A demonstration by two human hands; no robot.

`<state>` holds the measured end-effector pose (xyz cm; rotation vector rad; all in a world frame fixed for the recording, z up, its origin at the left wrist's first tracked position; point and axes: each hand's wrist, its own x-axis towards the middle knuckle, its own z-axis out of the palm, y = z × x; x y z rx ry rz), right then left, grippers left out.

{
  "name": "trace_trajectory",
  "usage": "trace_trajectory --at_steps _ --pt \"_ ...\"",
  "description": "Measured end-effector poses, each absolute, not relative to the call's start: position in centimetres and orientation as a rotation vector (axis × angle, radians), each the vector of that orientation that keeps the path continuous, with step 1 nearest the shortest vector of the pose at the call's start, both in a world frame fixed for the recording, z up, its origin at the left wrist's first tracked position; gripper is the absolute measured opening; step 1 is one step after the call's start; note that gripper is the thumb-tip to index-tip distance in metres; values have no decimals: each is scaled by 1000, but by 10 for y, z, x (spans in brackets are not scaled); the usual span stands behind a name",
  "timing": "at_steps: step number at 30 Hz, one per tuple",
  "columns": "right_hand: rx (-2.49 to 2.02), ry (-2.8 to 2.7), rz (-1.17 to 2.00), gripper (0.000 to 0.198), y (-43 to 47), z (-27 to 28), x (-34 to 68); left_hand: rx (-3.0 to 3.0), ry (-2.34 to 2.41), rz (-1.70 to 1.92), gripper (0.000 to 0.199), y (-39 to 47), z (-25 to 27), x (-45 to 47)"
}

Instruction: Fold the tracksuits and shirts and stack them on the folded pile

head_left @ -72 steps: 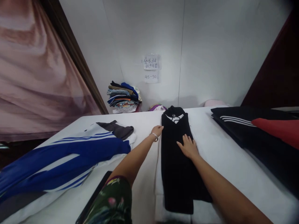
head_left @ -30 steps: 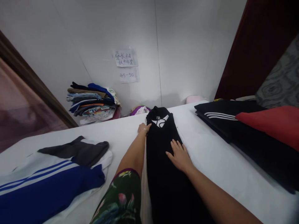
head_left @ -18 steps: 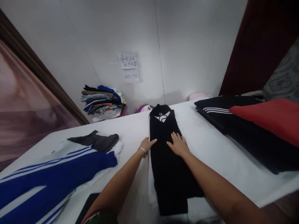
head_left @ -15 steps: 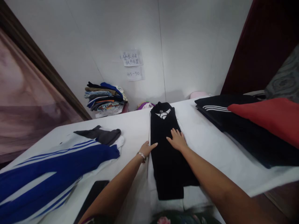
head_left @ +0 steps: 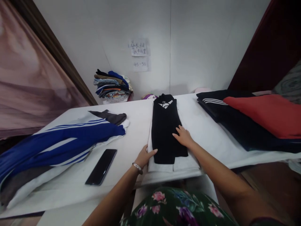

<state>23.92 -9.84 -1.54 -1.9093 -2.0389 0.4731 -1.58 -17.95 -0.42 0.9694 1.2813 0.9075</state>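
Note:
A black long-sleeved top with a drawstring at its neck lies folded lengthwise on the white table. Pale fabric shows at its hem and along its left side. My left hand, with a bracelet at the wrist, holds the left edge: the thumb presses on the black cloth and the other fingers are mostly hidden at the side. On the right edge rests my right hand, flat, fingers spread across the fabric.
Blue trousers with white stripes and a grey garment lie to the left, near a phone. Dark clothes and a red garment are piled at right. Behind stands a stack of folded clothes.
My view has tilted down, bringing the table's front edge and the whole phone into sight. My right hand sits slightly lower along the top's right edge; the left keeps its place at the left edge.

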Motion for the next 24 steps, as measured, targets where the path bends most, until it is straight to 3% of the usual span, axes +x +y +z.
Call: trace_trajectory --at_steps 12,24 --pt "-1627 -1166 1012 72 -191 -24 285 1279 1458 945 61 -185 -6 -3" --pt "-1314 -889 1484 103 -209 6 243 1471 1534 889 71 -173 33 -52"
